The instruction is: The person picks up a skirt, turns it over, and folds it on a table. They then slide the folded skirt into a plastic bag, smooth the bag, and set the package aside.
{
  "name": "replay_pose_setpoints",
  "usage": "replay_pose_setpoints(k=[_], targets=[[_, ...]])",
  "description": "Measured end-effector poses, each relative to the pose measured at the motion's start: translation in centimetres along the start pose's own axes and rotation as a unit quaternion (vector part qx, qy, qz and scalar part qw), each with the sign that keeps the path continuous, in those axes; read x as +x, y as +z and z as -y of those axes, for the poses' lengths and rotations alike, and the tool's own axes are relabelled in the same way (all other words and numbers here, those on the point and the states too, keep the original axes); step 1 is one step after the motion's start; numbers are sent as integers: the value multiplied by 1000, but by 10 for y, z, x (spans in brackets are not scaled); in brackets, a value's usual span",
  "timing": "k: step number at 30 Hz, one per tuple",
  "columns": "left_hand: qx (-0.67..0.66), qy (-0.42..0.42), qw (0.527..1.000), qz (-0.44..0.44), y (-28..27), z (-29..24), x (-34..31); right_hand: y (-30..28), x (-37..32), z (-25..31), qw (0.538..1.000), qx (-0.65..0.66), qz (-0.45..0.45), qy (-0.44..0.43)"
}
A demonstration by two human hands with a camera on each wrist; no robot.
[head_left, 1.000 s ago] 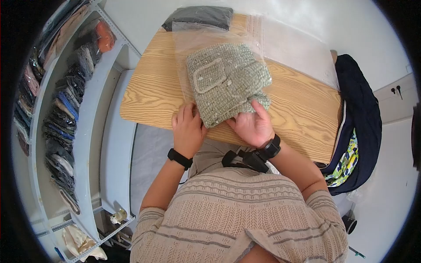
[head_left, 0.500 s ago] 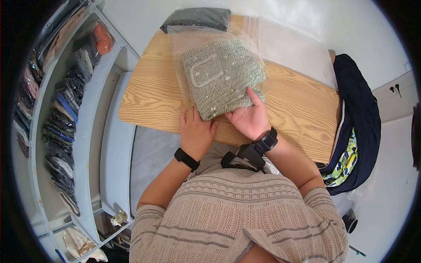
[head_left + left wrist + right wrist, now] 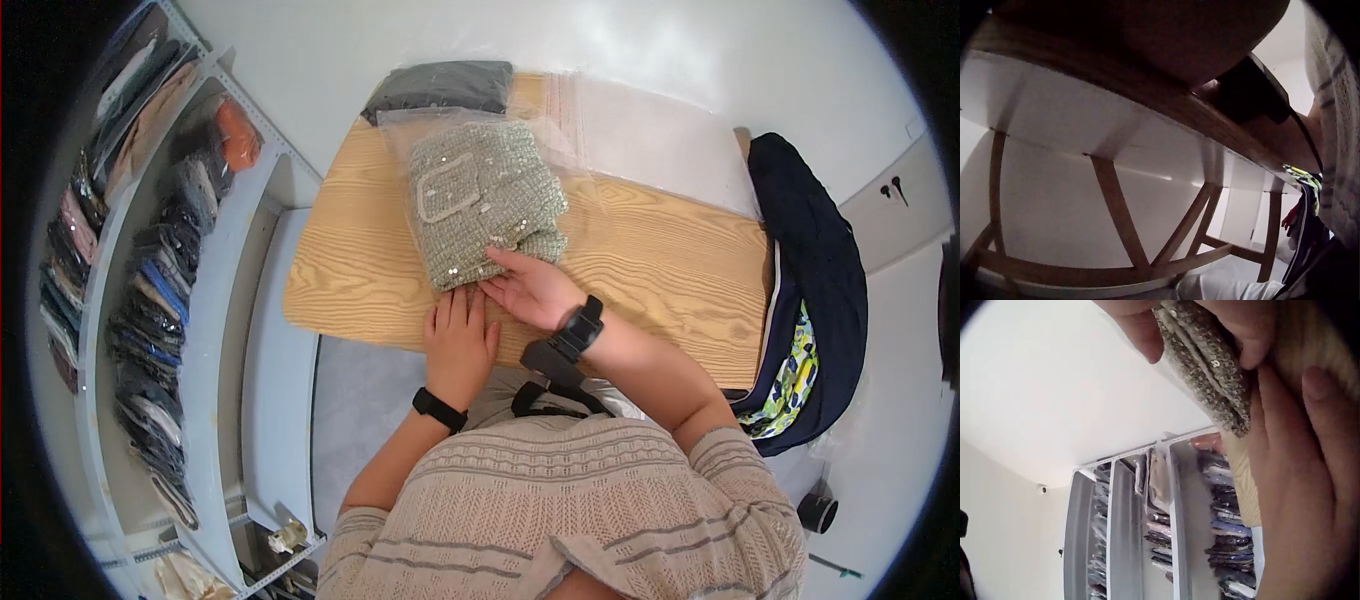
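Note:
A folded green sequined tweed garment with a pale-trimmed pocket lies on the wooden table inside a clear plastic bag. My right hand grips its near edge, the thumb on top and the fingers underneath. In the right wrist view, the folded layers of the garment show between thumb and fingers. At the near corner, my left hand rests palm down on the table by its front edge, fingers straight, fingertips right at the garment's edge. The left wrist view mostly shows the table's underside.
Behind the bag lies a dark grey packet. Flat clear plastic bags are stacked along the back of the wooden table. A dark navy cloth bundle hangs at the right end. Shelves of bagged clothes stand on the left.
The garment has moved toward the back of the table, deeper into the bag. My left hand has shifted right to its near edge; the right hand has moved left along it. The head view has tilted.

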State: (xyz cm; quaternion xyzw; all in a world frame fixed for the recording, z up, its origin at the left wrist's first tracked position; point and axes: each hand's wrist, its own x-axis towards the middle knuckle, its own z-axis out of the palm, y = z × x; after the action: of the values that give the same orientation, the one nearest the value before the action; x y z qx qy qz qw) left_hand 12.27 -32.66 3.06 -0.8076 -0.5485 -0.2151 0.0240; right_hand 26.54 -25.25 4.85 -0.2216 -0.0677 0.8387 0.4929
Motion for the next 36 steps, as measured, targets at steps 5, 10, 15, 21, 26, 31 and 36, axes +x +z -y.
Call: replay_pose_setpoints(k=[5,10,15,21,26,31,36], targets=[[-32,-5,999,22,-3,0,2,-15,-21,33,994,3,-19,-109],[-34,-13,999,19,-1,0,1,-13,-7,63,988,-136,-71,-27],[-4,-3,1000,3,7,-6,-2,-24,8,91,978,-184,-61,82],[-1,2,1000,-3,7,-2,-3,24,2,82,975,-211,-49,44],[-3,7,1000,-13,2,-3,-5,30,3,80,964,-244,-104,27],[-44,46,997,32,-22,-1,-20,1,-7,64,982,-179,-52,39],[-197,168,960,103,-51,33,-26,-16,-57,33,991,-127,-26,-29]])
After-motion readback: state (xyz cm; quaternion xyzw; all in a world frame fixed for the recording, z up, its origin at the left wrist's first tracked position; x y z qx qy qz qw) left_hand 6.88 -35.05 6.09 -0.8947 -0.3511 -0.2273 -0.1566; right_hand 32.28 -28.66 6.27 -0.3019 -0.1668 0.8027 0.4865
